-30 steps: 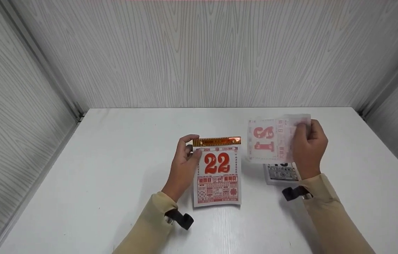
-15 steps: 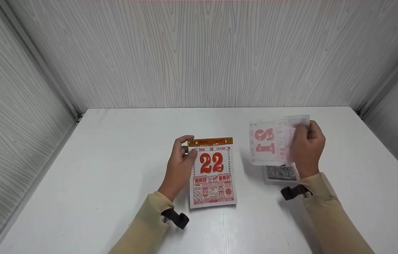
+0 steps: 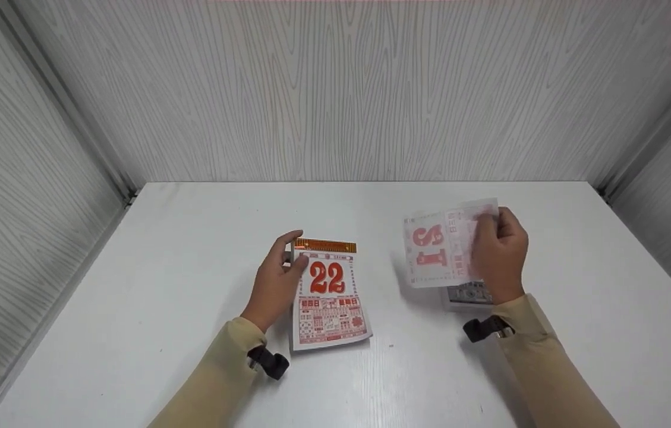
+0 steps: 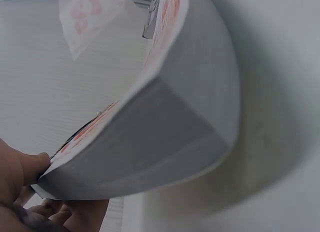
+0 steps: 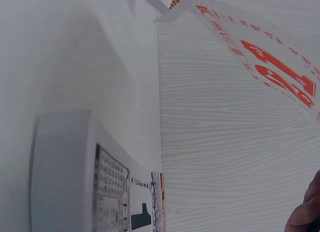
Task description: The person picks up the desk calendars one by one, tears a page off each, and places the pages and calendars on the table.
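A thick tear-off calendar (image 3: 329, 321) showing a large red 22 is gripped near its orange-gold top strip by my left hand (image 3: 276, 291), thumb on the front. In the left wrist view the thick edge of the calendar pad (image 4: 140, 137) bends in a curve, and my thumb (image 4: 35, 167) presses near one end. My right hand (image 3: 501, 261) pinches a loose thin calendar sheet (image 3: 430, 249) with a red 21 showing through, turned sideways. That sheet hangs apart from the calendar. Below it a second calendar pad (image 3: 469, 297), printed in black, lies partly hidden by the sheet and hand.
Both hands work over a white tabletop (image 3: 192, 249). A pale wood-grain panel (image 3: 335, 89) stands along its back edge, with side panels (image 3: 26, 208) at left and right. Each wrist wears a black camera mount (image 3: 270, 361).
My left hand has moved left with the calendar, whose lower right corner now curls. My right hand has shifted slightly left and nearer with the loose sheet. The second pad stays put.
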A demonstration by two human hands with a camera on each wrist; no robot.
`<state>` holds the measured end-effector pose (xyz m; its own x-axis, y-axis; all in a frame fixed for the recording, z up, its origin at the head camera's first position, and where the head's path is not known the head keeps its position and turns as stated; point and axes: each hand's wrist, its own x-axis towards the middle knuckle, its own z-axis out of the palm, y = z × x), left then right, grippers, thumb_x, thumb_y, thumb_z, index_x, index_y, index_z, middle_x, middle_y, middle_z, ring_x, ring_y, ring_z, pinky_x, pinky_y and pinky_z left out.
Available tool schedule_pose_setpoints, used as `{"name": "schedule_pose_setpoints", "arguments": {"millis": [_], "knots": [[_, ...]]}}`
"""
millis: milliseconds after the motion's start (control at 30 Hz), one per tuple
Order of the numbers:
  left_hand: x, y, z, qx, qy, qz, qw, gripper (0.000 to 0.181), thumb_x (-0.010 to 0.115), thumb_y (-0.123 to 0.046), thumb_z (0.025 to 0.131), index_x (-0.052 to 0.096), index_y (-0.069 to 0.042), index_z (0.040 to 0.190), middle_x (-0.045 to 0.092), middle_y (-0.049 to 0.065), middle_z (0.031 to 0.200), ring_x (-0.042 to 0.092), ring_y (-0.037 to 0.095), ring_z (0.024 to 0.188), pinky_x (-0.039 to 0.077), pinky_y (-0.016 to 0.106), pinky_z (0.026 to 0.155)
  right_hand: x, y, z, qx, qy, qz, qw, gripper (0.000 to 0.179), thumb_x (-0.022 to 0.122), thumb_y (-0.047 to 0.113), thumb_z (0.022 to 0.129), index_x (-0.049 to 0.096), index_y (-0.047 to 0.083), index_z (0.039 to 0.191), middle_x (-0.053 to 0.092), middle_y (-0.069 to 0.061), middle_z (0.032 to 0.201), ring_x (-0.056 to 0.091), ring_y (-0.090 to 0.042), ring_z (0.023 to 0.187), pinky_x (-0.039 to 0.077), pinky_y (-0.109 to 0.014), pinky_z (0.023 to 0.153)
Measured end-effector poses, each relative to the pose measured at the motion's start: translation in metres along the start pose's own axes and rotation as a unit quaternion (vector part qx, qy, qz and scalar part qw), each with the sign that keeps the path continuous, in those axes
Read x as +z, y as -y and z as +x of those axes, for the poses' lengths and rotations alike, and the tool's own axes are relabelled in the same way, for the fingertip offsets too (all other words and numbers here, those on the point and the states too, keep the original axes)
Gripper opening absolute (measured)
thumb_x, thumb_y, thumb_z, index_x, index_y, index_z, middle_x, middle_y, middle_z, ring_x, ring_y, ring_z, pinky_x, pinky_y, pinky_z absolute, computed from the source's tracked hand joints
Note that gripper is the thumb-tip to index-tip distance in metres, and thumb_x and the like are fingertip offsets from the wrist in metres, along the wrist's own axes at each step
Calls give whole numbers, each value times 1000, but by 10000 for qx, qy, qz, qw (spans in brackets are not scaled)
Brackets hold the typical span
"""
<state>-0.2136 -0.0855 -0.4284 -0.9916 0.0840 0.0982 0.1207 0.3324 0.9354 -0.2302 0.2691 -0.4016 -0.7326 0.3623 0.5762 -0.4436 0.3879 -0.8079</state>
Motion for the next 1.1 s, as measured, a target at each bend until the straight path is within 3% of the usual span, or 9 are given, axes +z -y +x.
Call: {"name": "schedule_pose_setpoints", "arguments": {"millis": [400, 533, 667, 833, 1100], "knots": [[-40, 19, 11, -600, -141, 950, 9936, 57, 55, -24, 108, 35, -22, 162, 60, 16, 131, 62, 27, 108, 52, 40, 87, 5, 5, -3, 124, 273, -287, 9991, 28, 48, 14, 107, 69, -2, 98, 58, -8, 63, 45, -7, 46, 28, -18, 41], [-50, 15, 13, -976, 182, 1472, 9841, 83, 65, -32, 101, 18, -10, 166, 37, 25, 155, 51, 38, 129, 44, 53, 110, 4, 9, -2, 245, 364, -277, 9986, 27, 49, 15, 106, 69, -3, 100, 60, -9, 65, 47, -7, 48, 29, -18, 41], [-50, 10, 12, -1258, 567, 1971, 9706, 114, 79, -35, 90, -1, -5, 165, 15, 30, 163, 44, 43, 134, 35, 57, 117, 3, 12, -1, 421, 475, -395, 9972, 24, 53, 14, 105, 71, -2, 102, 66, -12, 70, 52, -7, 49, 33, -18, 41], [-46, 11, 13, -1223, 578, 2183, 9664, 118, 84, -28, 87, -1, -5, 165, 21, 31, 160, 46, 43, 129, 41, 56, 113, 5, 28, -3, 542, 533, -496, 9959, 22, 52, 7, 103, 69, -7, 101, 66, -17, 72, 53, -7, 49, 34, -17, 42], [-46, 7, 12, -1244, 705, 2448, 9590, 104, 80, -26, 90, 12, 0, 164, 29, 31, 158, 39, 46, 137, 38, 59, 114, 5, 6, 0, 430, 746, -540, 9948, 24, 54, 15, 105, 71, 0, 101, 67, -12, 68, 52, -8, 46, 32, -19, 40]]}}
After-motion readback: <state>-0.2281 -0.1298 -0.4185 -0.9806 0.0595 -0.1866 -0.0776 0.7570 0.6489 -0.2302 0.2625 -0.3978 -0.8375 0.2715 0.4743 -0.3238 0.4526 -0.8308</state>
